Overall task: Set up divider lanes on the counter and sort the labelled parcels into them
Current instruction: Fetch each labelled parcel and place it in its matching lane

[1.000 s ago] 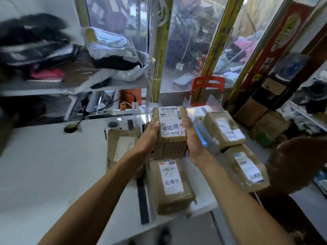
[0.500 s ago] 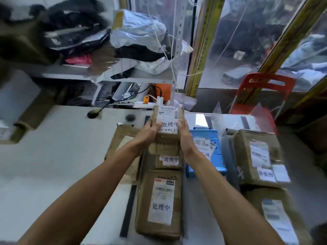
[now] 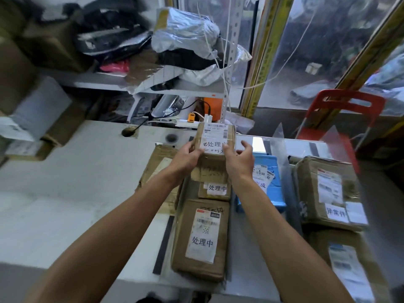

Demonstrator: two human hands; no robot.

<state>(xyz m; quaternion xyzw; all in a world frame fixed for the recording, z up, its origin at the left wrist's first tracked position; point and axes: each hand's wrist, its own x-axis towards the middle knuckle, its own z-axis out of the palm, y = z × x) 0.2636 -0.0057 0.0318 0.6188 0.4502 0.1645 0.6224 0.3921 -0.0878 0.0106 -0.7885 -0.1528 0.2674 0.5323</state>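
A brown parcel (image 3: 215, 136) with a white handwritten label sits at the far end of the middle lane on the white counter (image 3: 65, 193). My left hand (image 3: 187, 157) grips its left side, thumb on top. My right hand (image 3: 240, 159) touches the label with the thumb, its fingers spread off the parcel's right side. Two more brown parcels (image 3: 216, 184) (image 3: 201, 239) lie nearer in the same lane. A blue parcel (image 3: 270, 182) lies in the lane to the right. Beyond a clear divider (image 3: 284, 171), two brown parcels (image 3: 328, 189) (image 3: 349, 265) fill the right lane.
A flat cardboard parcel (image 3: 159, 169) lies left of the lane, with a black strip (image 3: 164, 243) on the counter in front of it. A power strip (image 3: 188, 123) and cable hole (image 3: 129, 131) are at the back. A cluttered shelf (image 3: 175, 88) and a red chair (image 3: 345, 110) stand behind.
The parcel has moved forward and down to the far end of the middle lane. My right hand's fingers have come off its side. The camera has tilted down and left.
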